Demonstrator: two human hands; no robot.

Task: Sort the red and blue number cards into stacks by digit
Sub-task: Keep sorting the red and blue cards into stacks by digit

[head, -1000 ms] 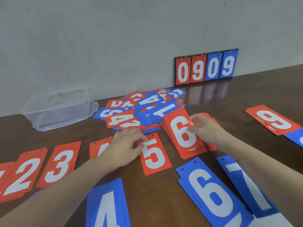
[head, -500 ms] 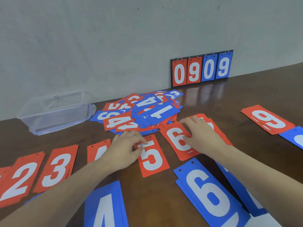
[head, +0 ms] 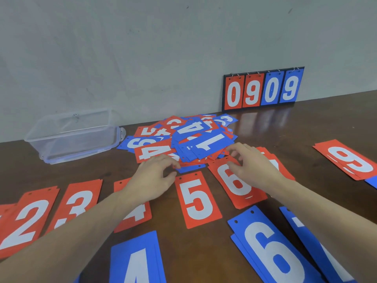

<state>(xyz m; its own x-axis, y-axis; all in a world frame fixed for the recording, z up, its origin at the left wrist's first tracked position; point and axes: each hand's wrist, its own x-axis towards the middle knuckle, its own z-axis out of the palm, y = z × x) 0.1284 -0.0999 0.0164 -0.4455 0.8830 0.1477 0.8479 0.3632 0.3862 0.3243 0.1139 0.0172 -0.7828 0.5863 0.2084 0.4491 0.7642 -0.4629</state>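
Observation:
A mixed pile of red and blue number cards lies mid-table, a blue 1 on top. In front are sorted stacks: red 2, red 3, red 4 partly under my left arm, red 5, red 6, red 9, blue 4, blue 6 and blue 7. My left hand has loosely curled fingers touching the pile's near edge. My right hand hovers over the red 6 stack, fingers relaxed, holding nothing.
A clear plastic container stands at the back left by the wall. A flip scoreboard reading 0909 leans against the wall at the back right. Another blue card shows at the right edge.
My right hand has laid the red 6 card flat on its stack and lifted toward the pile. My left hand has left the red 5 card and moved up to the pile's edge.

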